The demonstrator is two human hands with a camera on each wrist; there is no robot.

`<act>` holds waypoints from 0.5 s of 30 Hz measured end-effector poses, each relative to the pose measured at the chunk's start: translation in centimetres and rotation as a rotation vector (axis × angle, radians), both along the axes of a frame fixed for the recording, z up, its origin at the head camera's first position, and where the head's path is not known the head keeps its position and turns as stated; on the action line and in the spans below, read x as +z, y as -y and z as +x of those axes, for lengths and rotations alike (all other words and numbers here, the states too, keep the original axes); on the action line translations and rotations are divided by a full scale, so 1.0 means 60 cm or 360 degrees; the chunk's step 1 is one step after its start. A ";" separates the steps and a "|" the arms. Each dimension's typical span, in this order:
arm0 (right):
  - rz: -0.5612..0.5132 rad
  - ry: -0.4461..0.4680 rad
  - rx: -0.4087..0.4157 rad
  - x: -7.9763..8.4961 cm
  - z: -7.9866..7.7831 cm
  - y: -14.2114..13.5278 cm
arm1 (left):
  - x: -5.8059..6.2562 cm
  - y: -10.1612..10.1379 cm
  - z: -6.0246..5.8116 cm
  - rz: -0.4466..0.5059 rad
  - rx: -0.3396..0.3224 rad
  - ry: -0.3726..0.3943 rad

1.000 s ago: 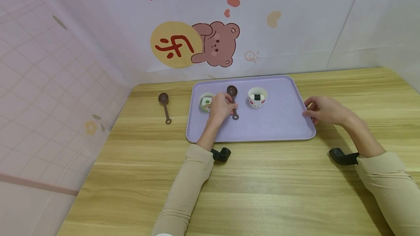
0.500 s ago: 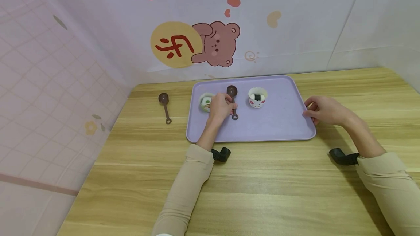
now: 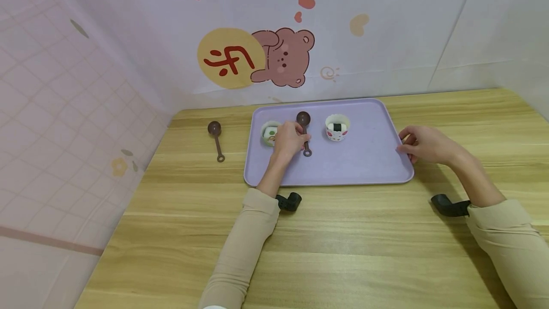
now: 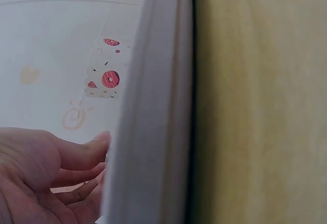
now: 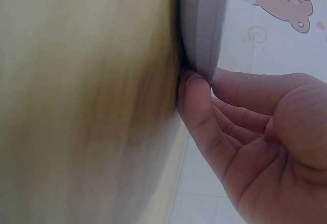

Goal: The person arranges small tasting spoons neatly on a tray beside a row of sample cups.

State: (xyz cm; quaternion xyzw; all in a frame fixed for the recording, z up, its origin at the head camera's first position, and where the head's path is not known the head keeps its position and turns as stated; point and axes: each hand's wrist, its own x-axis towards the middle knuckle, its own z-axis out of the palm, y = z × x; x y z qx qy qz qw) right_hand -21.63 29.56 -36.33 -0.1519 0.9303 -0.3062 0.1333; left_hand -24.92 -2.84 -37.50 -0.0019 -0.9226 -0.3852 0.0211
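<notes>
On the lilac tray [image 3: 356,161], between a green baking cup [image 3: 267,141] and a donut-printed cup [image 3: 335,137], is a brown measuring spoon [image 3: 303,118], its handle pinched by the left hand [image 3: 289,140]. The right hand [image 3: 425,144] grips the tray's right rim, thumb over it and fingers beneath, apparently to keep it steady. The donut-printed cup seems to serve as a holder for a dark-banded rice roll [image 3: 337,128]. Another spoon [image 3: 218,146] lies left of the tray on the wood-grain tabletop [image 3: 351,247], before a white wall covering [image 3: 394,56] printed with a bear [image 3: 291,58].
</notes>
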 end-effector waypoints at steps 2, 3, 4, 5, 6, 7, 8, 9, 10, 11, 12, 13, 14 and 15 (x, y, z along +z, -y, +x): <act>0.0006 -0.0003 0.0002 0.000 0.000 0.000 | 0.001 0.000 0.001 -0.0006 -0.0001 -0.0009; 0.0009 -0.0005 0.0003 -0.001 0.000 0.000 | 0.001 0.000 0.000 -0.0011 0.0001 -0.0011; 0.0013 -0.0008 0.0003 -0.001 0.000 0.000 | 0.001 0.000 0.000 -0.0014 0.0006 -0.0008; 0.0017 -0.0012 0.0004 -0.001 0.000 0.000 | 0.001 -0.001 0.000 -0.0013 0.0009 -0.0007; 0.0022 -0.0015 0.0005 -0.001 0.000 0.000 | 0.001 -0.001 0.000 -0.0014 0.0012 -0.0007; 0.0024 -0.0017 0.0006 -0.001 0.000 0.000 | 0.001 -0.001 0.000 -0.0012 0.0016 -0.0009; 0.0029 -0.0021 0.0007 -0.001 0.000 0.001 | 0.001 -0.001 0.000 -0.0013 0.0018 -0.0014; 0.0033 -0.0022 0.0007 -0.001 0.000 0.001 | 0.002 -0.001 0.000 -0.0010 0.0019 -0.0018; 0.0036 -0.0024 0.0007 -0.001 0.000 0.001 | 0.003 -0.001 0.001 -0.0003 0.0018 -0.0023; 0.0035 -0.0024 0.0007 -0.001 0.001 0.001 | 0.003 -0.001 0.001 0.0002 0.0016 -0.0030; 0.0034 -0.0023 0.0006 -0.001 0.001 0.001 | 0.004 -0.001 0.001 0.0004 0.0012 -0.0039; 0.0033 -0.0023 0.0006 -0.001 0.001 0.001 | 0.005 -0.001 0.002 0.0009 0.0011 -0.0042; 0.0031 -0.0023 0.0005 -0.001 0.001 0.001 | 0.006 -0.001 0.002 0.0009 0.0009 -0.0047; 0.0027 -0.0020 0.0004 -0.001 0.001 0.001 | 0.006 0.000 0.002 0.0006 0.0009 -0.0050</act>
